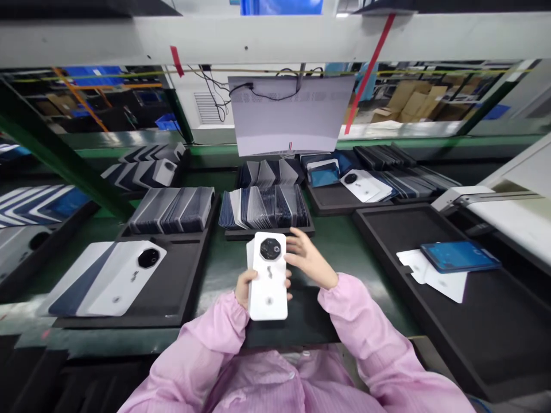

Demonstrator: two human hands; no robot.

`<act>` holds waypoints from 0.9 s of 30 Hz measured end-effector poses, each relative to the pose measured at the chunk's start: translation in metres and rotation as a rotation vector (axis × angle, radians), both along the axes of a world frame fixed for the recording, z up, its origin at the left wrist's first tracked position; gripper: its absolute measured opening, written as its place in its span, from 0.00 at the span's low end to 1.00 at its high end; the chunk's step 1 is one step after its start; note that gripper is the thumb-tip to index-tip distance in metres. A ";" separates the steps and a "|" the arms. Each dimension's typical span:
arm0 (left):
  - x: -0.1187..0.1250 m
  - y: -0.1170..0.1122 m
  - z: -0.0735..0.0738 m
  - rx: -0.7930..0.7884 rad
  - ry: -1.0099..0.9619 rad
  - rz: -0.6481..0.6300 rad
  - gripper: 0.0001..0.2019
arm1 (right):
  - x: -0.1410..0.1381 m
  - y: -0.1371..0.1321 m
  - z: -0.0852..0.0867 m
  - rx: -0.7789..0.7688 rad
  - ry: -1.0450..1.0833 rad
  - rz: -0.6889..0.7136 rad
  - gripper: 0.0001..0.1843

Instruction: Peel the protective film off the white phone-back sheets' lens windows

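Note:
A white phone (269, 292) with a dark, eight-sided camera area near its top is held upright in front of me, its back facing up to me. My left hand (245, 285) grips it from below and the left, thumb on the left edge and fingertips showing past the right edge. Another white edge shows behind the phone at its upper left; what it belongs to is mostly hidden. My right hand (306, 259) is open, fingers spread by the phone's upper right edge; I cannot tell whether they touch it.
Behind the phone, a black tray (241, 234) holds packed rows of thin grey and blue sheets (262, 206). Larger white panels (124, 281) lie in the left tray (181, 287). On the right, a tray (495, 344) holds a blue-faced phone (460, 255) and white pieces (445, 282). A monitor's back (293, 117) stands beyond.

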State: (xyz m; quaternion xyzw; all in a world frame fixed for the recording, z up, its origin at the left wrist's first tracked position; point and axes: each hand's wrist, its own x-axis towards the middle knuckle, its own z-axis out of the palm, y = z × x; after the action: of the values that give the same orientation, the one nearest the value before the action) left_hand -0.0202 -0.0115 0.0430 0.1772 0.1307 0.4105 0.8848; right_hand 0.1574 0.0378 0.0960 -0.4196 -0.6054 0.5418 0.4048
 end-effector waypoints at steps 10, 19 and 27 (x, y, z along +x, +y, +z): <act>0.031 -0.013 0.000 -0.178 0.500 0.330 0.28 | 0.004 0.004 -0.025 -0.233 0.047 -0.001 0.34; 0.033 -0.019 -0.004 -0.098 0.792 0.440 0.38 | -0.018 -0.009 -0.054 -0.244 0.127 -0.158 0.32; 0.029 -0.018 0.002 0.001 0.816 0.500 0.40 | -0.024 -0.019 -0.055 -0.221 0.272 -0.111 0.30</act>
State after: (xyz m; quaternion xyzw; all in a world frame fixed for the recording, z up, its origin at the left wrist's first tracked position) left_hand 0.0084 -0.0292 0.0454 0.2873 0.5060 0.5077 0.6353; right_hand 0.1337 0.0189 0.0411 -0.4172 -0.4579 0.6337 0.4634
